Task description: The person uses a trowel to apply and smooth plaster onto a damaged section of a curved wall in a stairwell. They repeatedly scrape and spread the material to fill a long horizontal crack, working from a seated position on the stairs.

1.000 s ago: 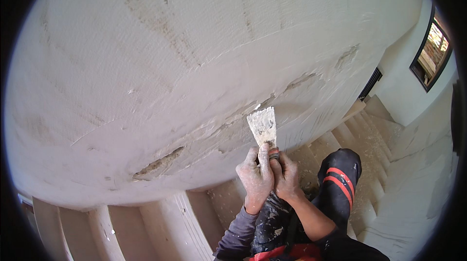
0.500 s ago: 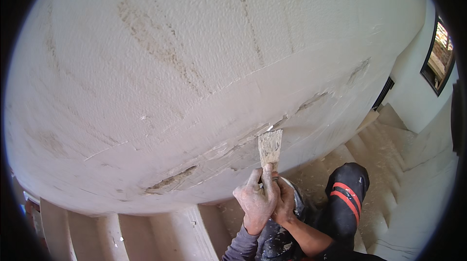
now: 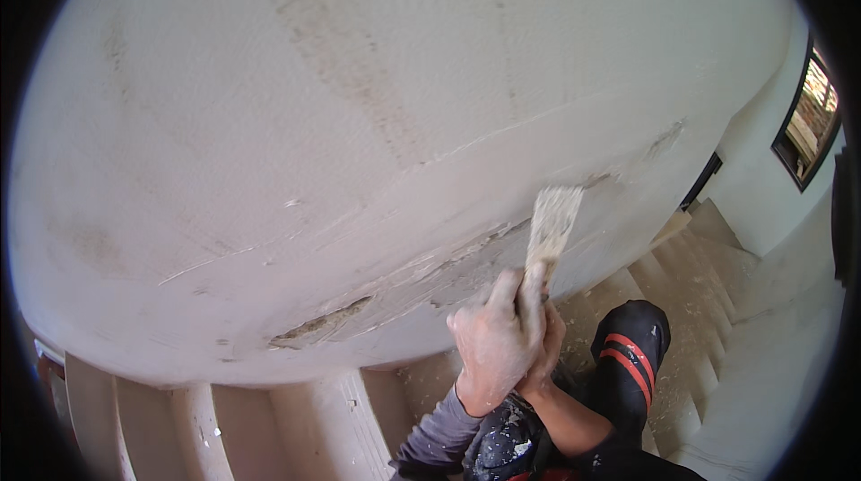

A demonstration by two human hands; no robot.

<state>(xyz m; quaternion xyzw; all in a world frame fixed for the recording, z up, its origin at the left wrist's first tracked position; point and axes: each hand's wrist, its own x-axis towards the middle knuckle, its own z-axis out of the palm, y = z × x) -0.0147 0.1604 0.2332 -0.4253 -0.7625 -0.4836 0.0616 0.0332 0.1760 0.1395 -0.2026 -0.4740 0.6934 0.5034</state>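
A putty knife (image 3: 553, 223) with a plaster-caked blade is held at a slant, its blade end over a long rough crack line (image 3: 484, 243) in the curved white wall (image 3: 386, 203). My left hand (image 3: 498, 333), whitened with dust, is closed around the lower part of the knife, fingers pointing up along it. Partly hidden behind it, my right hand (image 3: 549, 346) is closed at the handle, which the hands cover. A deep gouge (image 3: 323, 324) lies open in the plaster to the left. Whether the blade touches the wall is hard to tell.
Beige steps (image 3: 247, 432) run below the wall at lower left, and more dusty steps (image 3: 686, 301) lie at right. My bent knee (image 3: 632, 346), in dark trousers with red stripes, is close to the hands. A dark-framed window (image 3: 807, 118) is at far right.
Both hands and the putty knife have moved up and to the right along the crack line. The view has shifted slightly too. The grip on the knife continues.
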